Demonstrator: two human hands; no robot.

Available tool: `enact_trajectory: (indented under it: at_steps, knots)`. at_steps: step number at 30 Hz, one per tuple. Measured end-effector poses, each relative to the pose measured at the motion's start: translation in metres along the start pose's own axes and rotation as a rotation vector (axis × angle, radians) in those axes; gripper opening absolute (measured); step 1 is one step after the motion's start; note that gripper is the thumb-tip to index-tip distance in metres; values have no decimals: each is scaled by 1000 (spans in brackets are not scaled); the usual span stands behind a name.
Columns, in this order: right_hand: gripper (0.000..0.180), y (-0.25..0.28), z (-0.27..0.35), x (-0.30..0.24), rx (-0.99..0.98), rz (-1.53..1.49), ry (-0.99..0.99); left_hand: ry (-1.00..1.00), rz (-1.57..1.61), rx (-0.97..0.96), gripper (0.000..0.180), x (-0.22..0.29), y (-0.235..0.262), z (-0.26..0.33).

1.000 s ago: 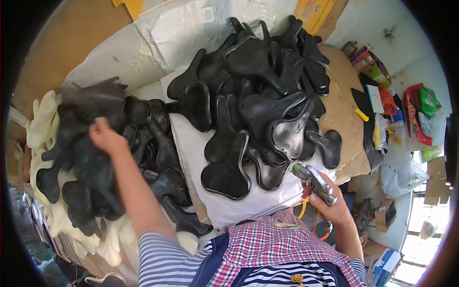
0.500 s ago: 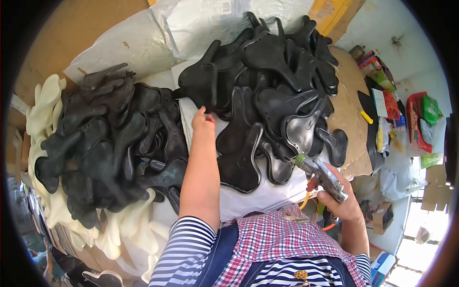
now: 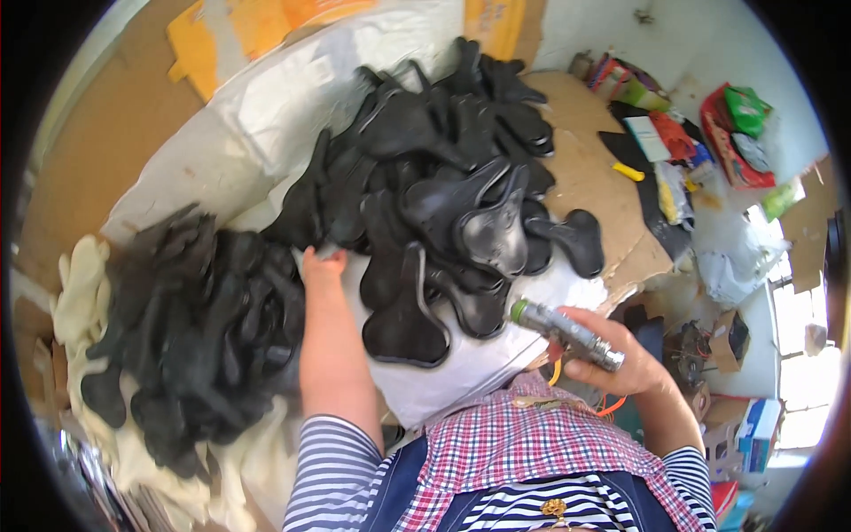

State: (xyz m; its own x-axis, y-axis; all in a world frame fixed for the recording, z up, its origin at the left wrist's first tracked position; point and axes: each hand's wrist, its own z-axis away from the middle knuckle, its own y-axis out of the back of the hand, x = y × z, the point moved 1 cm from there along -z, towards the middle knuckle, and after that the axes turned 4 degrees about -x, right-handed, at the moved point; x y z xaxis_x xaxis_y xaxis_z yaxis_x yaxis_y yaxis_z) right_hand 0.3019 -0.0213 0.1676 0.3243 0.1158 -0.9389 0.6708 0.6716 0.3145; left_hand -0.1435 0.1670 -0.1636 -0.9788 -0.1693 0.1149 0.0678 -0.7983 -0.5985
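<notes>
Left hand point(image 3: 324, 264) reaching into black saddle pile point(image 3: 443, 177) at 12 o'clock, grip unclear; right hand point(image 3: 612, 355) clenched around metal tool point(image 3: 567, 334). Pile may slide if tugged.

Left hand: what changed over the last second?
The left hand swung from the left heap of black pieces across to the middle pile of black saddles and now touches its near edge. The right hand kept its grip on the metal tool.

Black saddle heaps point(image 3: 443, 177) crowd the white sheet point(image 3: 461, 372); only its near strip lies bare.
</notes>
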Motion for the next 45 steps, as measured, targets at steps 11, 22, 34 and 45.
enact_trajectory:
  at_steps: [11, 22, 34, 45]
  knots:
    - [58, -15, -27, -7, 127, -65, -48, -284, -48, -110, 12, 14, -1, -4]
    - [51, -22, -27, -23, 150, -142, 190, -572, -684, -403, 28, -25, 74, 198]
    - [55, -27, 68, 21, 0, -125, -24, -730, -740, -536, 32, 10, 96, 221]
    - [56, -30, 104, 35, 86, -173, -88, -317, -1173, -555, 36, -60, 132, 178]
